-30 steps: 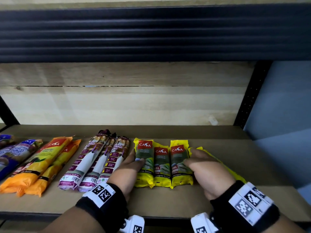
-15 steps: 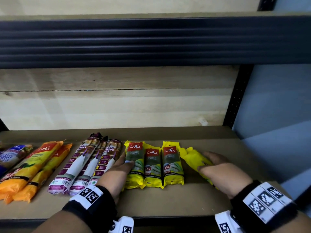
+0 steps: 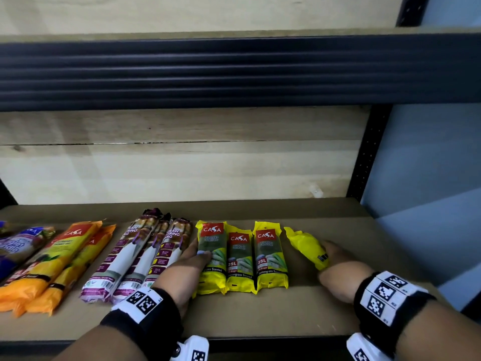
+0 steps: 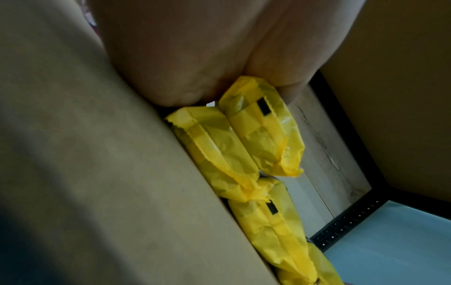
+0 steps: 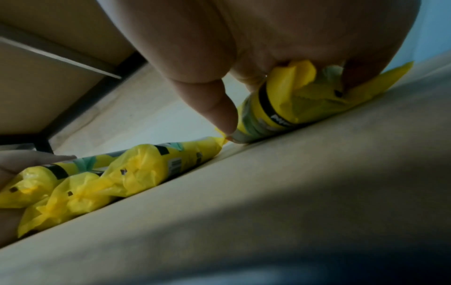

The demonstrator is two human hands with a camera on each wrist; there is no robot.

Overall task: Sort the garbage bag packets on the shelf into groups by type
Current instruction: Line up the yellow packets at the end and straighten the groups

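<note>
Three yellow Casa packets [image 3: 240, 256] lie side by side, labels up, on the middle of the shelf board [image 3: 286, 313]. My left hand [image 3: 190, 259] rests against the leftmost one with straight fingers, thumb on its top. The left wrist view shows the palm [image 4: 195, 48] over the yellow packets [image 4: 263, 135]. A fourth yellow packet [image 3: 305, 244] lies slanted, plain side up, a gap to their right. My right hand [image 3: 338, 261] grips its near end. In the right wrist view the thumb and fingers [image 5: 219, 108] curl round this packet [image 5: 280, 104], with the three others [image 5: 122, 169] to the left.
Left of the yellow row lie purple-and-white drawstring packets [image 3: 135, 256], then orange Casa packets [image 3: 59, 261], then blue ones [image 3: 15, 246] at the far left. A black post [image 3: 369, 152] bounds the shelf on the right. The dark beam [image 3: 234, 71] of the upper shelf hangs overhead.
My right hand has drawn away from the third yellow packet to the right, uncovering the fourth packet and taking hold of it. The left hand has stayed by the leftmost packet.
</note>
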